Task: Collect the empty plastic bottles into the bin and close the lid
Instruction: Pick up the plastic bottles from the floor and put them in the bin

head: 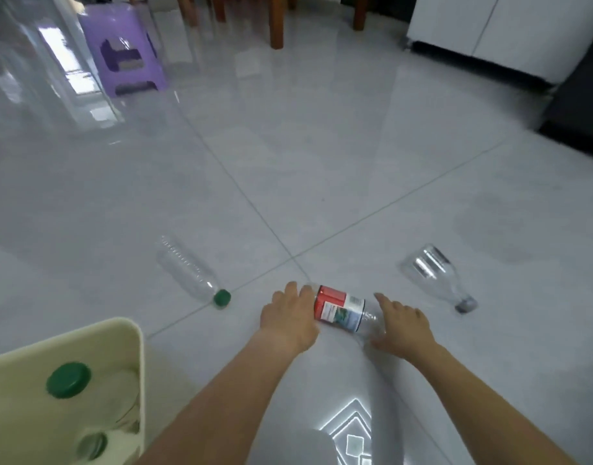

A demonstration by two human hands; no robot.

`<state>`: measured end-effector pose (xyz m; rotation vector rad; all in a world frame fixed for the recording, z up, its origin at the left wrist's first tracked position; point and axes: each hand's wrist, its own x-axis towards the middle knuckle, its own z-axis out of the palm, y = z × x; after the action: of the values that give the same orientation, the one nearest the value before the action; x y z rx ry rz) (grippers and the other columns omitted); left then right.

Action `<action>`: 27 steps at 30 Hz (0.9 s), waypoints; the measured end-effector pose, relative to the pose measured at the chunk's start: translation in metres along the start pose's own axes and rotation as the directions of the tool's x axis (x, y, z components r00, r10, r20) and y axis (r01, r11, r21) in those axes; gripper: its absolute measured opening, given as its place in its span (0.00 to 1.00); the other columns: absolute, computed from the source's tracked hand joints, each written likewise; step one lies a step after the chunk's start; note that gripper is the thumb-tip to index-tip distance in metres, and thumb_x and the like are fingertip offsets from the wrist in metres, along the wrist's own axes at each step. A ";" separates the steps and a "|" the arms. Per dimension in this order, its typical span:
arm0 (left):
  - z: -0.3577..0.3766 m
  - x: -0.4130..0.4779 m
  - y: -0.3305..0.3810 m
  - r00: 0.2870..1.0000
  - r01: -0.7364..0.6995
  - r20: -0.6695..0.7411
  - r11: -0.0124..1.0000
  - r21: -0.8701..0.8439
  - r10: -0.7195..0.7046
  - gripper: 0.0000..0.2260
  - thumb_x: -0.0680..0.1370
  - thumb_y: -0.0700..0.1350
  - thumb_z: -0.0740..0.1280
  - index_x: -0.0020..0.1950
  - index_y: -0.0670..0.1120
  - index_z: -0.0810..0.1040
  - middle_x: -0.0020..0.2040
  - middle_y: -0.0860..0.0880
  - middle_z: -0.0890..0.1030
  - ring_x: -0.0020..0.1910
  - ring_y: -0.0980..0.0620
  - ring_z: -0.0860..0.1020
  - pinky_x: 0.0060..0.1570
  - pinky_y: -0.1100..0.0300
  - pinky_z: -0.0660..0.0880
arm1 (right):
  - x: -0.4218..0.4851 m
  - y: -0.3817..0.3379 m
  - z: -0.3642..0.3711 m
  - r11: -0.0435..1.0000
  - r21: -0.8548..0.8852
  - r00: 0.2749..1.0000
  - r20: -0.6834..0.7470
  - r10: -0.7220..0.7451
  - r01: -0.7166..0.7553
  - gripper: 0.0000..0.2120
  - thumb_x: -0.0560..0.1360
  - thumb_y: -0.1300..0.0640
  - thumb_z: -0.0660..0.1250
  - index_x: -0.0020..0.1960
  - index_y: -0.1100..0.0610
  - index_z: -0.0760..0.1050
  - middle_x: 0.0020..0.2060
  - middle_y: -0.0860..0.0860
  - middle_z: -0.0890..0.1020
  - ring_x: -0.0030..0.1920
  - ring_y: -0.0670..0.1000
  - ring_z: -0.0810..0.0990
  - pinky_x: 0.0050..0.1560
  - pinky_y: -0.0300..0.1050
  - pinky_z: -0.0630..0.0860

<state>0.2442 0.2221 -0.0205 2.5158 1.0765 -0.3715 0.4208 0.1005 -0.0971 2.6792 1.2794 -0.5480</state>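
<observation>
I see the labelled bottle [342, 310] lying on its side on the grey tiled floor [322, 162], near me and a little right of centre, its red, white and blue label facing up and its clear neck pointing right. My left hand [288, 318] lies over the bottle's left end, fingers spread and curved around it, touching the plastic. My right hand [404, 325] is at the neck end, palm down and fingers loosely open, right against the clear part; I cannot tell whether it has a real hold yet. To the left lies a clear bottle with a green cap [192, 273], on its side, cap toward me. To the right lies another clear bottle with a grey cap [436, 276], also on its side, cap nearest. All three are apart from each other. In the near left corner stands the cream bin [134, 347], open at the top, with clear bottles inside and a green cap [68, 380] showing among them. Far left stands a purple stool [123, 48], with wooden furniture legs [276, 25] beyond and a white cabinet [489, 28] far right.
</observation>
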 end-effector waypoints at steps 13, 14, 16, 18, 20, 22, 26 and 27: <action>-0.083 -0.004 -0.010 0.961 -0.094 -0.183 0.382 -0.920 -0.205 0.26 0.69 0.48 0.74 0.62 0.46 0.66 0.62 0.47 0.75 0.53 0.51 0.77 0.47 0.54 0.78 | -0.026 -0.072 -0.042 0.488 0.850 0.966 -0.087 -0.244 0.200 0.32 0.66 0.56 0.77 0.66 0.50 0.68 0.58 0.55 0.75 0.57 0.54 0.77 0.36 0.33 0.77; -0.101 -0.020 -0.014 0.945 -0.157 -0.256 0.403 -0.902 -0.205 0.26 0.68 0.47 0.75 0.61 0.47 0.67 0.61 0.47 0.75 0.54 0.51 0.77 0.51 0.52 0.78 | -0.034 -0.087 -0.055 0.453 0.856 0.951 -0.125 -0.283 0.248 0.31 0.66 0.56 0.77 0.65 0.49 0.68 0.57 0.54 0.76 0.57 0.54 0.77 0.37 0.32 0.76; -0.138 -0.066 -0.030 0.885 -0.288 -0.420 0.472 -0.833 -0.201 0.25 0.66 0.47 0.76 0.56 0.49 0.67 0.54 0.52 0.77 0.51 0.54 0.78 0.51 0.56 0.78 | -0.057 -0.122 -0.086 0.358 0.881 0.913 -0.170 -0.371 0.310 0.30 0.65 0.56 0.77 0.62 0.47 0.68 0.55 0.54 0.77 0.55 0.55 0.78 0.36 0.32 0.77; -0.174 -0.125 -0.057 0.800 -0.401 -0.567 0.528 -0.749 -0.197 0.24 0.65 0.50 0.76 0.53 0.53 0.67 0.50 0.57 0.77 0.48 0.59 0.79 0.47 0.60 0.79 | -0.087 -0.158 -0.120 0.252 0.891 0.838 -0.214 -0.503 0.378 0.28 0.61 0.49 0.79 0.57 0.42 0.71 0.50 0.49 0.79 0.50 0.52 0.81 0.39 0.37 0.79; -0.202 -0.190 -0.090 0.710 -0.482 -0.678 0.570 -0.665 -0.191 0.26 0.61 0.55 0.75 0.54 0.59 0.68 0.54 0.54 0.78 0.50 0.56 0.80 0.48 0.55 0.79 | -0.117 -0.195 -0.147 0.201 0.861 0.733 -0.249 -0.633 0.467 0.34 0.53 0.38 0.78 0.56 0.38 0.72 0.51 0.45 0.81 0.50 0.49 0.82 0.45 0.44 0.80; -0.216 -0.251 -0.120 0.645 -0.502 -0.739 0.622 -0.601 -0.194 0.28 0.60 0.56 0.73 0.56 0.64 0.66 0.59 0.52 0.77 0.53 0.55 0.80 0.48 0.52 0.79 | -0.144 -0.229 -0.164 0.213 0.782 0.632 -0.275 -0.724 0.585 0.40 0.53 0.30 0.74 0.63 0.38 0.69 0.58 0.45 0.79 0.56 0.48 0.80 0.55 0.48 0.78; -0.200 -0.328 -0.168 0.629 -0.363 -0.739 0.750 -0.553 -0.240 0.30 0.56 0.57 0.74 0.56 0.68 0.68 0.57 0.61 0.76 0.51 0.55 0.80 0.44 0.55 0.79 | -0.169 -0.265 -0.168 0.189 0.736 0.575 -0.314 -0.756 0.650 0.32 0.57 0.24 0.64 0.59 0.30 0.66 0.58 0.41 0.76 0.58 0.44 0.78 0.56 0.43 0.75; -0.187 -0.334 -0.177 0.658 -0.320 -0.704 0.748 -0.582 -0.267 0.31 0.54 0.58 0.74 0.55 0.69 0.68 0.55 0.64 0.76 0.49 0.57 0.81 0.41 0.59 0.80 | -0.170 -0.267 -0.165 0.207 0.739 0.592 -0.304 -0.746 0.641 0.31 0.57 0.23 0.63 0.58 0.30 0.66 0.58 0.41 0.76 0.58 0.43 0.78 0.55 0.43 0.76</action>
<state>-0.0937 0.2048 0.2323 1.9549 1.1347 1.0449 0.1611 0.1901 0.1310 2.2205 2.7723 -1.7656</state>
